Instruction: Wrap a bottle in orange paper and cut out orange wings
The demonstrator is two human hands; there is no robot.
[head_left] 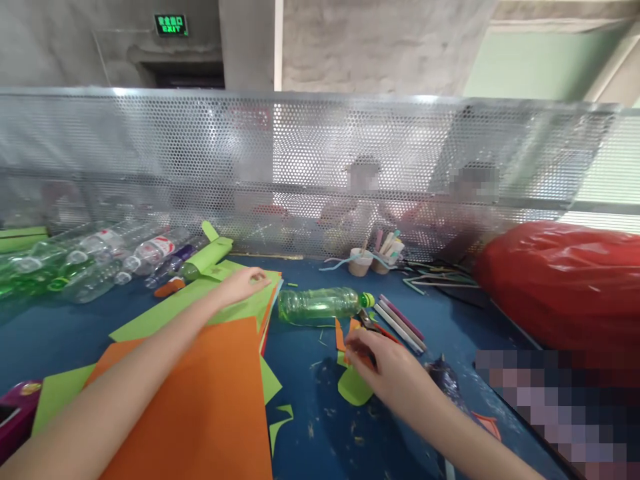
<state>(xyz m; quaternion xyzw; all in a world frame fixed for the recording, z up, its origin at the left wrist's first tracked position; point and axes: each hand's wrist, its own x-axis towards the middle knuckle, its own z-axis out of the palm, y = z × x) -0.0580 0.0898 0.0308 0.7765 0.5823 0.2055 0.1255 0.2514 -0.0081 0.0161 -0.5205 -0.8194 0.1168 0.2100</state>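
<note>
My left hand (244, 283) is over the stack of green paper (220, 310), its fingers curled together; whether anything small is in them is hidden. An orange sheet (200, 393) lies on the near side of the stack, under my left forearm. My right hand (383, 357) is bent down over small orange paper pieces (340, 335) and a rounded green paper piece (356, 388). Its fingertips are closed close to these cutouts, and what they grip is unclear. Between and beyond the hands, a clear green plastic bottle (320, 303) lies on its side, its green cap pointing right.
Scissors (367, 320) and several markers (400, 323) lie beside the bottle cap. Plastic bottles (155, 252) crowd the left. Two small cups (360, 263) stand by the perforated metal screen (310, 160). A red plastic bag (565, 287) bulges at right. Green scraps (279, 423) are scattered nearby.
</note>
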